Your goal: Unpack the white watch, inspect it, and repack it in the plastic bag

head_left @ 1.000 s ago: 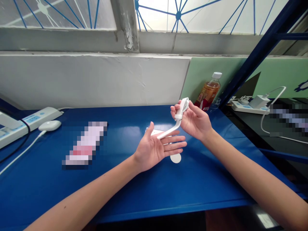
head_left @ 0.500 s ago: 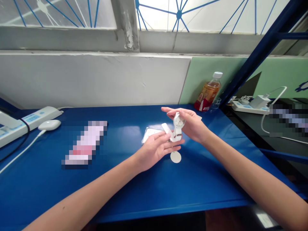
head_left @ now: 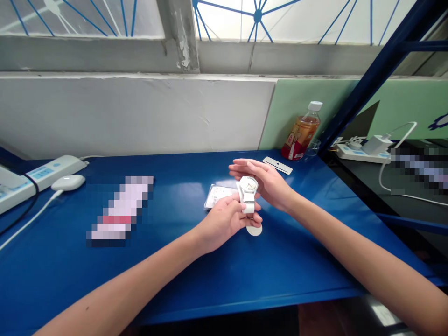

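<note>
A white wristwatch (head_left: 248, 190) with a round face is held upright between both hands above the blue table (head_left: 175, 270). My left hand (head_left: 224, 223) pinches the lower strap from below, fingers curled round it. My right hand (head_left: 264, 179) supports the watch from behind with its fingers stretched out to the left above the dial. Beneath the hands lie a small clear packet (head_left: 217, 195) and a white round disc (head_left: 254, 229) on the table.
A white flat strip (head_left: 277, 165) and a bottle of amber drink (head_left: 301, 131) stand at the back right. A blurred white-and-pink object (head_left: 121, 210) lies to the left, with a white mouse-like device (head_left: 68, 182) and a power strip (head_left: 42, 174). Another power strip (head_left: 364, 151) sits beyond the blue frame.
The watch was turned from hanging sideways in my right hand to upright with its face toward me. My left hand went from an open palm to closing on the strap.
</note>
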